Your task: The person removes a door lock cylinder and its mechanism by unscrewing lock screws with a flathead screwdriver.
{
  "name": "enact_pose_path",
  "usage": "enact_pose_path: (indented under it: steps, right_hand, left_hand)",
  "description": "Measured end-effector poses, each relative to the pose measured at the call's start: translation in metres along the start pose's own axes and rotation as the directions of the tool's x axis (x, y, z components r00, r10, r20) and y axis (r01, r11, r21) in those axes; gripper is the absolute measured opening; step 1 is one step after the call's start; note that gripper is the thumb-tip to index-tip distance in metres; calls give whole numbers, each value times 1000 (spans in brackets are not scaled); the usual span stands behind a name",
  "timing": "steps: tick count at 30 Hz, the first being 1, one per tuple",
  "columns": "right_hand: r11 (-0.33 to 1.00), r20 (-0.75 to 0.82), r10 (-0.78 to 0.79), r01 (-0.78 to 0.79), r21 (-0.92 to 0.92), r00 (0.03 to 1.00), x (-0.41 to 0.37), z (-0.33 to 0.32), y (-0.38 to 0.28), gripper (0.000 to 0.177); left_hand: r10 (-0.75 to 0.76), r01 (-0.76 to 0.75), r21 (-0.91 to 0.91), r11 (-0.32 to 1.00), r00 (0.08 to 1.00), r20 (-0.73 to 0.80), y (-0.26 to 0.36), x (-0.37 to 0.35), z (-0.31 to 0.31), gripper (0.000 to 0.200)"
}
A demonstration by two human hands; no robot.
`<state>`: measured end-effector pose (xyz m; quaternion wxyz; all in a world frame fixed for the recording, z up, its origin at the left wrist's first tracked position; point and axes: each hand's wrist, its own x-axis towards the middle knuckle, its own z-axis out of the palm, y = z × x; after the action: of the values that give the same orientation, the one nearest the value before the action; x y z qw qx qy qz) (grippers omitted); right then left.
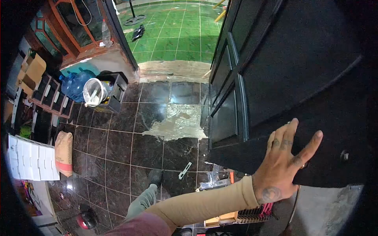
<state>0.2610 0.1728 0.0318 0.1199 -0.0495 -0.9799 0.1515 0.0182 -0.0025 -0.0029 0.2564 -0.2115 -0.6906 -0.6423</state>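
Clearly shows the left hand (281, 169) laid flat on the black door (291, 59), near its lower edge. Fingers spread apart and pointing up, thumb out to the right, palm against the surface; open, closed on nothing. Tan sleeve (204, 204) up to the wrist, reaching in from the bottom of the view. No sight of the right hand, so impossible to tell its state.

Door filling the right side of the view, with raised panels toward its left edge, above the dark tiled floor (118, 149). On that floor, a pale wet-looking patch (179, 122) just beside the door edge, and a small white strip (184, 170) lying lower down. Below, one shoe (155, 177) and a grey-green trouser leg (143, 200).

Far to the left, a brown sack (63, 152) standing upright, near a row of white sheets (31, 157). Further back, blue water bottles (75, 84) and a white bucket (93, 92) touching a black crate (116, 92). Beyond the doorway, a green floor (173, 35).
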Motion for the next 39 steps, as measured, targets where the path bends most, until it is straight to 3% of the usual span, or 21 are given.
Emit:
enact_pose_path:
  steps: [7,13,17,21,25,27,29,30,32,35,36,39]
  right_hand:
    - [996,15,-3,1,88,1000,6,-3,14,43]
    - [908,4,9,-9,418,1000,2,3,33,48]
    - [769,-10,6,2,639,1000,-4,7,41,51]
    - [574,-34,-88,78,815,996,-12,11,40,55]
    - [189,-145,-252,196,962,957,28,21,5,42]
    - [5,243,-39,-243,970,969,-6,5,33,45]
    - [-87,489,67,-483,871,870,-11,-2,29,46]
    - [-52,538,99,-536,843,837,3,-3,6,46]
    - [-185,607,138,-582,792,782,-9,9,23,47]
    - [163,146,82,-158,974,986,-1,21,16,54]
    - [-421,455,9,-410,809,890,14,6,7,55]
    - [-64,422,48,-419,906,905,25,-19,-6,52]
  left_hand:
    - [23,-23,5,1000,999,23,0,8,2,120]
    - [118,-118,28,993,993,5,-11,6,9,96]
    - [120,-120,16,993,993,9,-9,5,9,113]
    - [112,-112,2,994,994,22,-8,4,1,118]
    - [106,-106,-8,994,994,27,-7,2,-7,119]
    - [93,-93,-8,996,995,22,-4,2,-12,124]
    - [100,-100,-10,995,995,7,-4,3,-13,127]
    - [108,-108,-15,994,994,-8,-5,2,-12,127]
    - [101,-102,-23,995,995,-15,-2,2,-12,127]
    - [75,-74,-11,997,997,14,1,2,-18,127]
    - [68,-68,-3,998,997,22,1,2,-20,127]
    - [62,-62,8,998,997,38,1,1,-26,127]
